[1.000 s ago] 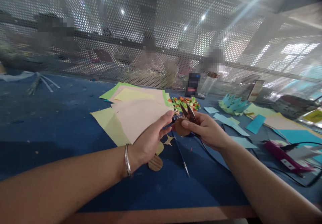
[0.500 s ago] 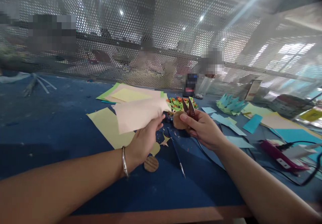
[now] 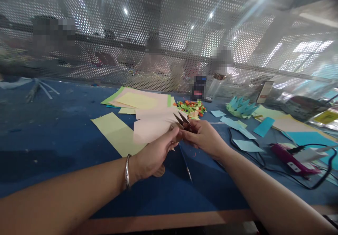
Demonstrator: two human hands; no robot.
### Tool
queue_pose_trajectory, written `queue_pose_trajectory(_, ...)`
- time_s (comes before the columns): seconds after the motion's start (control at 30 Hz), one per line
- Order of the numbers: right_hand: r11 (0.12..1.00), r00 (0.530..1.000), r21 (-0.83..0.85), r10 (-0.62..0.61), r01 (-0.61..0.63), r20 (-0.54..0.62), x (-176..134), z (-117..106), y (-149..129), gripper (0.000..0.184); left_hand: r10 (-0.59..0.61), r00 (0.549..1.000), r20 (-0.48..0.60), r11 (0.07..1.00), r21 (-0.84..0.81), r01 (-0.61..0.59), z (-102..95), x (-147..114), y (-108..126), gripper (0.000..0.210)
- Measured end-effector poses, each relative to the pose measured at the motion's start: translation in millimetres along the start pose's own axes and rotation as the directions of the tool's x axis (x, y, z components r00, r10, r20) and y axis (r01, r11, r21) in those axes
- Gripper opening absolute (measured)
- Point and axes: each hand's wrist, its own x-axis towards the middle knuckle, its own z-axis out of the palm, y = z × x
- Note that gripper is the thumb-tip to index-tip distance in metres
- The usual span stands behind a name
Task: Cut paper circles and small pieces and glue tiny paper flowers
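The left hand (image 3: 155, 154) and the right hand (image 3: 204, 134) are close together above the bench (image 3: 158, 199), at a brown disc (image 3: 175, 126).
The right hand is closed around the scissors (image 3: 187, 125), whose blades stand apart and point away from the person; its thumb is beside the disc, which is partly hidden between the two hands. The left hand has its thumb and fingers narrow, near the disc and the pale pink paper (image 3: 148, 131), but I cannot tell whether it pinches either one. A second disc (image 3: 160, 171) lies partly under the left hand, a thin brush (image 3: 188, 172) lies to its right, and colourful paper scraps (image 3: 192, 108) are heaped behind the scissors.
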Motion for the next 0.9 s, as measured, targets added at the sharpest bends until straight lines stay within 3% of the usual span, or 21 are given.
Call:
queue_pose_trajectory(0.13, 0.996, 0.993, -0.019, -0.086, 0.085, -0.075, 1, 1, 1, 0.038, -0.001, 1.000, 0.013, 0.997, -0.072, 0.002, -2.2, 4, 1, 0.030)
queue_pose_trajectory(0.27, 0.998, 0.982, -0.020, -0.068, 0.065, -0.178, -2, -1, 2, 0.034, 0.024, 1.000, 0.015, 0.997, -0.073, -0.023, -5.1, 1, 5, 0.030)
queue_pose_trajectory(0.57, 0.996, 0.986, 0.083, 0.033, -0.020, -0.161, -6, 7, 1, 0.043, 0.078, 0.996, 0.039, 0.995, 0.059, -0.080, -7.6, 1, 1, 0.037)
queue_pose_trajectory(0.7, 0.993, 0.981, 0.117, 0.047, -0.025, -0.189, -6, 12, 3, 0.039, 0.073, 0.997, -0.025, 0.989, 0.134, -0.069, -8.8, -2, 1, 0.034)
queue_pose_trajectory(0.8, 0.991, 0.978, 0.134, 0.036, -0.008, -0.208, -6, 12, 4, 0.037, 0.137, 0.989, -0.062, 0.980, 0.157, -0.126, -11.1, -4, 5, 0.028)
queue_pose_trajectory(0.9, 0.988, 0.974, 0.151, 0.019, 0.016, -0.226, -5, 11, 5, 0.037, 0.208, 0.958, -0.198, 0.976, 0.106, -0.189, -14.7, -3, 7, 0.026)
